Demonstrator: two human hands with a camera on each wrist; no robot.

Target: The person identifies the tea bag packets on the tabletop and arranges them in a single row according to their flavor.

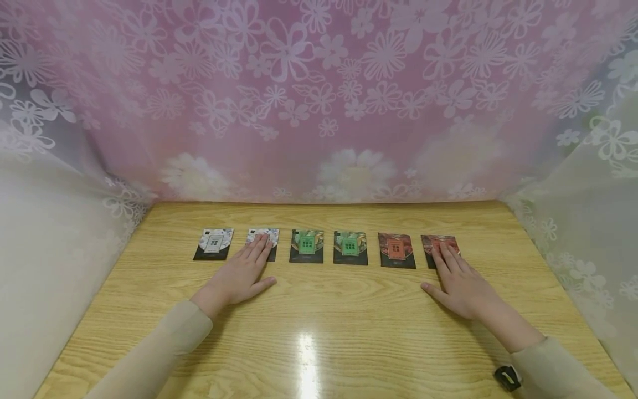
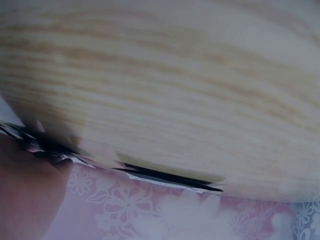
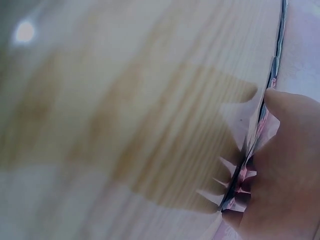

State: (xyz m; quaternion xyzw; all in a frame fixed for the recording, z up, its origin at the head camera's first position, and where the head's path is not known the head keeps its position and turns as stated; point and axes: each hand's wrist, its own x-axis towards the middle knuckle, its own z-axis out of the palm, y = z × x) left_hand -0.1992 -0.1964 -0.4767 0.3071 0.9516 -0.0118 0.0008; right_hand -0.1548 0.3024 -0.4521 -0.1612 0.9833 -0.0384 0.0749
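Observation:
Several flat packets lie in a row across the wooden table. At the left are two white floral ones with black bottoms: an outer white packet (image 1: 214,244) and a second white packet (image 1: 271,238). My left hand (image 1: 241,274) rests its outstretched fingers on the second, covering part of it. Two green packets, one left (image 1: 306,246) and one right (image 1: 351,247), occupy the middle. Beyond them come an uncovered red packet (image 1: 396,250) and a rightmost red packet (image 1: 438,241), partly hidden under the straight fingers of my right hand (image 1: 461,285). Both thumbs are spread sideways.
The wooden table (image 1: 279,327) ends at a pink floral curtain (image 1: 319,111) behind the packets. Pale floral fabric also hangs at both sides. A small black object (image 1: 507,378) is beside the right sleeve, near the bottom edge.

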